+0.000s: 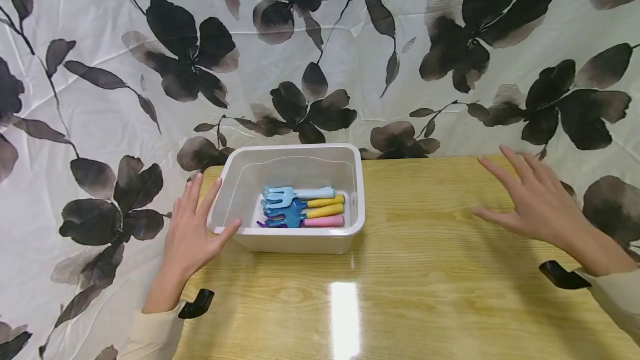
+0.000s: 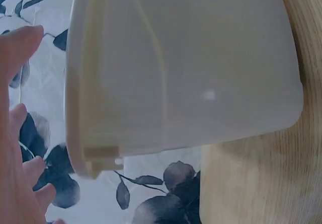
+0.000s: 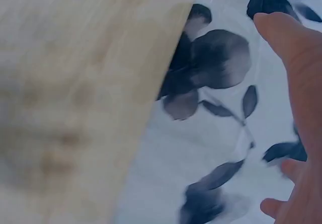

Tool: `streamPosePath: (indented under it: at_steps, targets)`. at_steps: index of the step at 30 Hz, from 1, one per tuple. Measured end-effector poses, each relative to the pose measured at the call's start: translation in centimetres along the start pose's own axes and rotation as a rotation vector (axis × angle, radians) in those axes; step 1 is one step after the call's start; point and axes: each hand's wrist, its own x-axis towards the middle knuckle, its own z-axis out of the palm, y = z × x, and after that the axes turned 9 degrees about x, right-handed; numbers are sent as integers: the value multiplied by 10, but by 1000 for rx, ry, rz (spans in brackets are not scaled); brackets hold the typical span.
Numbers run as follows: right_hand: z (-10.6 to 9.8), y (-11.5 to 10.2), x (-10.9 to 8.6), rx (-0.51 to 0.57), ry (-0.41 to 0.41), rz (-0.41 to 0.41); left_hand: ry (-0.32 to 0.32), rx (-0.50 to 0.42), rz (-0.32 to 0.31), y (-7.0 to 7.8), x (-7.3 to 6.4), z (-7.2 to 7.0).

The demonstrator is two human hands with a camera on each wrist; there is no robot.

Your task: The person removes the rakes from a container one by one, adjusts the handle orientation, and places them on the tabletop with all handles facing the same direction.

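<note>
In the head view a white plastic tub stands on the table, left of its middle. Inside lie several small toy garden forks: a light blue fork on top, a darker blue fork with a yellow handle, and a pink handle at the front. My left hand is beside the tub's left end, fingers spread, thumb overlapping the front left corner of the rim. The left wrist view shows the tub's side wall close by. My right hand hovers over the table's right side, fingers spread, holding nothing.
The wooden table reflects a bright strip of light at its front. A white cloth with dark flowers hangs behind the table and continues along its left side. Each wrist wears a black device, such as the left one.
</note>
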Motion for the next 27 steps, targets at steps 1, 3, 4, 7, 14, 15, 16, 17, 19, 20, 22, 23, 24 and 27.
streamPosePath:
  at_steps: [1, 3, 4, 7, 14, 15, 16, 17, 19, 20, 22, 23, 24, 27]
  targets:
    - [-2, -3, 8, 15, -4, -22, -8, -29, -10, -2, 0, -1]
    - [-8, -10, 27, 51, -27, -50, -29, -100, -38, -5, 0, -2]
    - [-10, -14, 37, 66, -40, -64, -44, -132, -55, -7, -1, -3]
    - [-15, -29, 67, 130, -87, -120, -97, -222, -113, -11, -7, -2]
    - [-12, -66, 129, 281, -235, -173, -142, -338, -185, -16, -20, 15]
    - [-11, -72, 138, 280, -250, -175, -143, -357, -195, -16, -22, 18]
    - [-9, -77, 146, 285, -262, -177, -144, -372, -206, -16, -23, 21]
    - [-7, -83, 154, 291, -275, -183, -144, -388, -215, -15, -25, 23]
    - [-2, -94, 170, 308, -302, -201, -141, -411, -226, -15, -27, 27]
    - [1, -101, 178, 317, -319, -213, -136, -415, -226, -15, -28, 29]
    - [7, -115, 193, 342, -363, -234, -121, -428, -223, -14, -29, 32]
    - [10, -122, 201, 354, -397, -240, -115, -443, -221, -14, -30, 33]
    - [12, -130, 208, 363, -436, -241, -115, -460, -221, -13, -30, 34]
    - [25, -149, 228, 392, -574, -235, -113, -524, -233, -10, -31, 38]
